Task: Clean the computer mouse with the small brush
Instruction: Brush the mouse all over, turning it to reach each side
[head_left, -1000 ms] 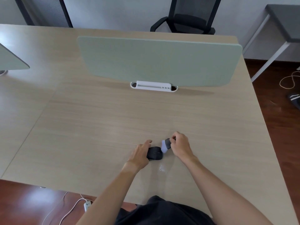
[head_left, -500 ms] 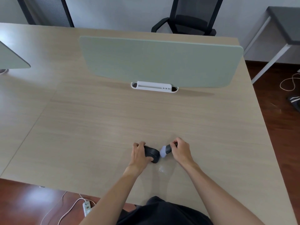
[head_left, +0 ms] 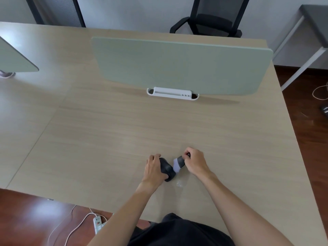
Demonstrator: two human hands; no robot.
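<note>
A black computer mouse [head_left: 167, 168] is tipped up on its side on the light wooden desk [head_left: 106, 139], near the front edge. My left hand [head_left: 153, 170] grips it from the left, covering part of its body. My right hand [head_left: 196, 162] holds a small brush [head_left: 179, 162] with a dark handle and pale bristles. The bristles touch the right side of the mouse. Most of the brush handle is hidden in my fingers.
A green divider panel [head_left: 177, 66] in a white clamp base [head_left: 173, 93] stands across the desk behind my hands. A black office chair [head_left: 211, 20] sits beyond it. A power strip [head_left: 98, 222] with a cable lies on the floor below the desk's front edge.
My left hand has closed over the mouse and tipped it onto its side, turning it. The brush has stayed against the mouse's right side.
</note>
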